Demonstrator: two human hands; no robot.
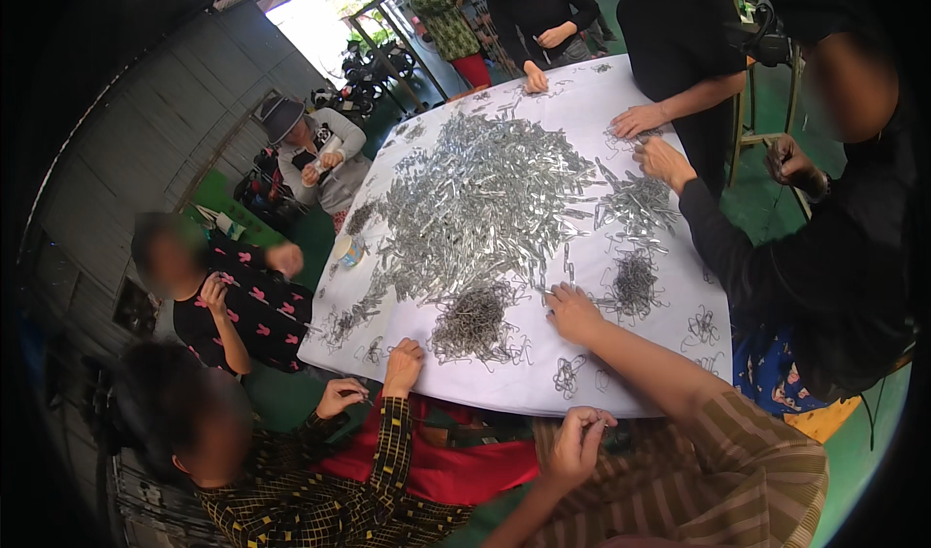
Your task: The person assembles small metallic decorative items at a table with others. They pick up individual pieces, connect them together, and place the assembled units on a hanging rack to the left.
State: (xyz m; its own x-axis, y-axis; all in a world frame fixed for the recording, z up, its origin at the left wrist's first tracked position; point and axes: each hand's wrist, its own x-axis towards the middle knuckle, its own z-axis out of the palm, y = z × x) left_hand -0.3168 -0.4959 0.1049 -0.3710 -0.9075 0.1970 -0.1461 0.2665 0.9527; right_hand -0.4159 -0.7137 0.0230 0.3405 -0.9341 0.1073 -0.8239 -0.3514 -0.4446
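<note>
My left hand [578, 443] is near the table's front edge, thumb and fingers pinched on a small, thin dark metal piece whose shape is hard to make out. Stretched over the white tabletop [524, 385], my right hand [576, 315] reaches the near edge of a big heap of shiny metal strips [485, 189]. Its fingers are extended and a little apart, with the tips at some loose strips. Left of that hand lies a dark pile of bent wire pieces [473, 323]. A second wire pile [635, 286] is to its right.
People work around the table, one in a checked sleeve [392, 441] close on my left and one in a dark sleeve [722, 228] on my right. A small tub [348, 250] stands at the left edge. Small wire clusters [568, 375] lie along the near side.
</note>
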